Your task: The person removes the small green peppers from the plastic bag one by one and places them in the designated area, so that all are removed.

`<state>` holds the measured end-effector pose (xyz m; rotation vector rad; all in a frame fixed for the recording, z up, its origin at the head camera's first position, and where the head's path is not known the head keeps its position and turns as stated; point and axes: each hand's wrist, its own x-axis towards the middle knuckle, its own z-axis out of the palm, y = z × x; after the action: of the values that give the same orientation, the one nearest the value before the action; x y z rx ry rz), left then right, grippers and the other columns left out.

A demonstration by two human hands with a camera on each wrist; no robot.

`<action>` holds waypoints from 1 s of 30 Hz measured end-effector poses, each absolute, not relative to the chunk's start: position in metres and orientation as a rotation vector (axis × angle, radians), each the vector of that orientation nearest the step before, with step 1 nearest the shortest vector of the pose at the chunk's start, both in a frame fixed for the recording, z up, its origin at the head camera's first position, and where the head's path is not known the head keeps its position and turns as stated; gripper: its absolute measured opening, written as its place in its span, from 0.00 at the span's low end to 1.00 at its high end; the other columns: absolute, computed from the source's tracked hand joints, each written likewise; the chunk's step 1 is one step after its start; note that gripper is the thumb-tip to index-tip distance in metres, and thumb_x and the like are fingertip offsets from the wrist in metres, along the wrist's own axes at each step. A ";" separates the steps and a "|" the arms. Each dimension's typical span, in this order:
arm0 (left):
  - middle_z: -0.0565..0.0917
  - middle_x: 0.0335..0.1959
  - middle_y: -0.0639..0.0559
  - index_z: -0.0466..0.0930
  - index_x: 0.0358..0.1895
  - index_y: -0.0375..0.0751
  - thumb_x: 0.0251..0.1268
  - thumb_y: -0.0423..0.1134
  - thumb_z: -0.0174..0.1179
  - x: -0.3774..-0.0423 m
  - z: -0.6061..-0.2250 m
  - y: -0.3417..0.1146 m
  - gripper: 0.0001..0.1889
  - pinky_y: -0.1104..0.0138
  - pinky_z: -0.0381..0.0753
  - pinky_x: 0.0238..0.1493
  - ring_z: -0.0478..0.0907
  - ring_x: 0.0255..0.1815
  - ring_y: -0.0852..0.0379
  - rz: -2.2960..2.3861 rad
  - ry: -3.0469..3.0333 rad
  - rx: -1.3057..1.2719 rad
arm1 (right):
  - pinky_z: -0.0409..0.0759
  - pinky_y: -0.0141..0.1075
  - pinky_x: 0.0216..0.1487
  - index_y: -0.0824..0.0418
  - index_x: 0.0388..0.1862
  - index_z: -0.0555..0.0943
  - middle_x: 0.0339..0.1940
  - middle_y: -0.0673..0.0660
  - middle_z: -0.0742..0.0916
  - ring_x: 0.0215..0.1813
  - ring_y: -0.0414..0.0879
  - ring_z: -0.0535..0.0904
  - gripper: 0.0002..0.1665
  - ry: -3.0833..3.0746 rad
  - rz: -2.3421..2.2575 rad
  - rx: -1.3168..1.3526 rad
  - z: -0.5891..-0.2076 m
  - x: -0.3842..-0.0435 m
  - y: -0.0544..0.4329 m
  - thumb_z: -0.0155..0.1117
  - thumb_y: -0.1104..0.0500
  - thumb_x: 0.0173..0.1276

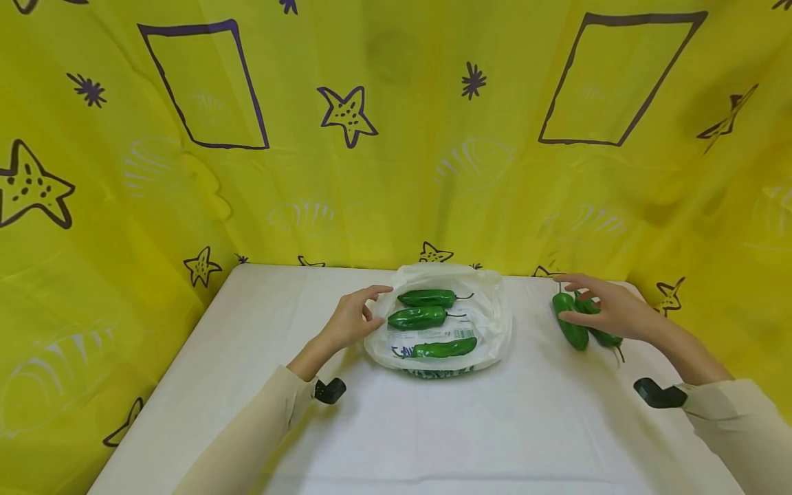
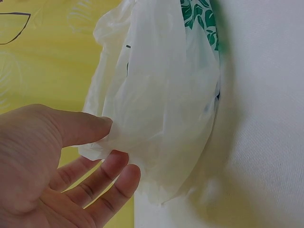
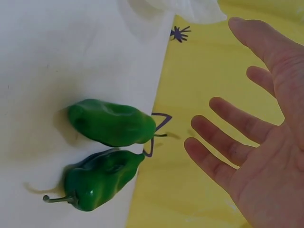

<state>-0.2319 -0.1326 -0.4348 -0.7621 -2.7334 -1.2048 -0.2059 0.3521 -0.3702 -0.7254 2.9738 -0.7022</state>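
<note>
A white plastic bag stands on the table with its mouth spread wide and its rim folded back. Inside lie three green peppers, two at the back and one at the front. My left hand is at the bag's left rim, thumb and fingers apart; its fingertips appear to touch the plastic. Over at the right, my right hand hovers above two more green peppers, fingers spread and holding nothing. In the head view it partly covers one of them.
A white cloth covers the table. Behind and along both sides hangs a yellow curtain with drawn stars and fish. Dark devices sit at both wrists.
</note>
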 end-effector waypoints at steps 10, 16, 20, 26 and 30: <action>0.83 0.55 0.34 0.76 0.69 0.42 0.60 0.26 0.69 -0.232 -0.436 -0.133 0.31 0.69 0.74 0.28 0.77 0.23 0.60 -1.189 -2.724 -0.780 | 0.83 0.55 0.50 0.60 0.71 0.72 0.58 0.66 0.85 0.52 0.61 0.83 0.38 2.927 -0.697 -0.791 -0.363 -0.211 0.333 0.75 0.53 0.67; 0.83 0.55 0.35 0.76 0.69 0.43 0.61 0.26 0.69 -0.232 -0.435 -0.133 0.31 0.69 0.75 0.29 0.77 0.24 0.59 -1.185 -2.733 -0.770 | 0.82 0.56 0.51 0.60 0.71 0.73 0.59 0.65 0.84 0.52 0.57 0.83 0.37 2.904 -0.691 -0.847 -0.360 -0.214 0.319 0.75 0.52 0.66; 0.83 0.55 0.34 0.76 0.69 0.42 0.61 0.26 0.69 -0.232 -0.435 -0.133 0.31 0.68 0.75 0.29 0.77 0.24 0.59 -1.188 -2.738 -0.769 | 0.81 0.58 0.54 0.60 0.71 0.73 0.60 0.65 0.84 0.55 0.59 0.83 0.38 2.880 -0.677 -0.826 -0.356 -0.216 0.309 0.75 0.50 0.67; 0.83 0.56 0.34 0.76 0.69 0.43 0.61 0.26 0.69 -0.231 -0.434 -0.133 0.31 0.68 0.75 0.29 0.77 0.24 0.58 -1.184 -2.742 -0.764 | 0.82 0.57 0.53 0.60 0.72 0.72 0.60 0.65 0.84 0.55 0.60 0.83 0.39 2.849 -0.663 -0.855 -0.350 -0.221 0.293 0.75 0.50 0.67; 0.83 0.56 0.34 0.76 0.69 0.42 0.61 0.26 0.69 -0.231 -0.433 -0.133 0.31 0.68 0.74 0.29 0.77 0.24 0.58 -1.187 -2.742 -0.760 | 0.82 0.57 0.52 0.59 0.71 0.73 0.56 0.62 0.86 0.52 0.57 0.84 0.37 2.823 -0.671 -0.903 -0.347 -0.223 0.285 0.75 0.50 0.67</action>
<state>-0.2305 -0.1325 -0.4330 -0.7603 -2.7421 -1.1874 -0.2226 0.2851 -0.3468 -0.9028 2.8226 -0.6712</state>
